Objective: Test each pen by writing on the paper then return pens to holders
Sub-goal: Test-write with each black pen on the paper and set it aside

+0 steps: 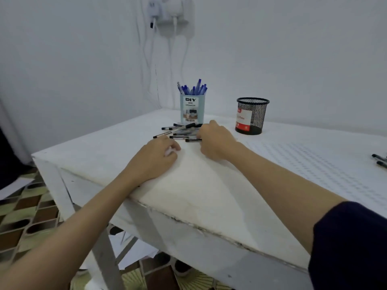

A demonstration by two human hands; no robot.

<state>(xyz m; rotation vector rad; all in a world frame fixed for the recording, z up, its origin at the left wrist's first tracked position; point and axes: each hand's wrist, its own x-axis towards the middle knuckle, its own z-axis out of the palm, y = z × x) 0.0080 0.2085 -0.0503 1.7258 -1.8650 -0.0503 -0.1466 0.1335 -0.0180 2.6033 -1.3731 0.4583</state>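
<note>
Several black pens [180, 131] lie in a loose pile on the white table [219, 197], just in front of a light blue holder [192, 108] full of blue pens [193, 88]. A black mesh holder [252, 116] with a red label stands to the right; no pens show above its rim. My right hand [215, 141] reaches into the right side of the pile, its fingertips curled over the pen ends and hidden from me. My left hand [155, 160] rests palm down on the table near the pile's left side, fingers loosely bent. I cannot make out a sheet of paper against the white top.
A few more black pens [380, 160] lie at the table's far right edge. The table's left edge and corner [33, 156] drop off to a tiled floor. White cables [171, 59] hang from a wall socket behind the holders.
</note>
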